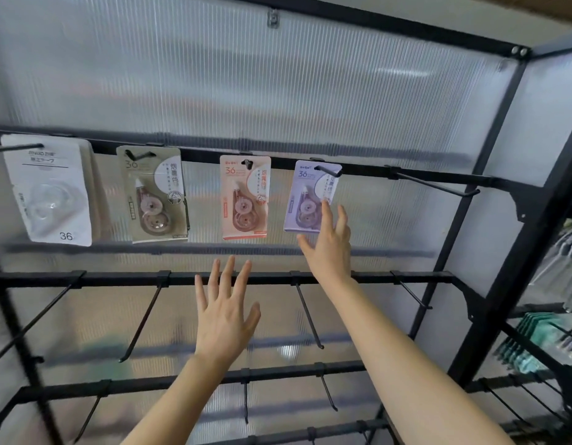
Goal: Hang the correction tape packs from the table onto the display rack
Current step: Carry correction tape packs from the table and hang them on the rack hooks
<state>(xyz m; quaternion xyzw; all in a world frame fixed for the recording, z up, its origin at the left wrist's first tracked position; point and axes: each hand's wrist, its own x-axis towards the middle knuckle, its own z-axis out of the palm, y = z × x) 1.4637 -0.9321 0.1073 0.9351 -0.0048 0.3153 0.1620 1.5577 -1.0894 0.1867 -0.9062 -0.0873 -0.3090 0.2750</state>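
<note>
Hanging on the rack's (490,175) top rail are the white pack (50,191), beige pack (153,194), pink pack (245,197) and purple pack (305,197); no tabletop is in view. The right hand (329,248) has a wide, empty grip, one fingertip at the purple pack's right edge, and the left hand (225,313) below is spread and empty too. A careless brush from those fingers could, I judge, swing the tilted purple pack or drag it forward off its hook (329,171).
</note>
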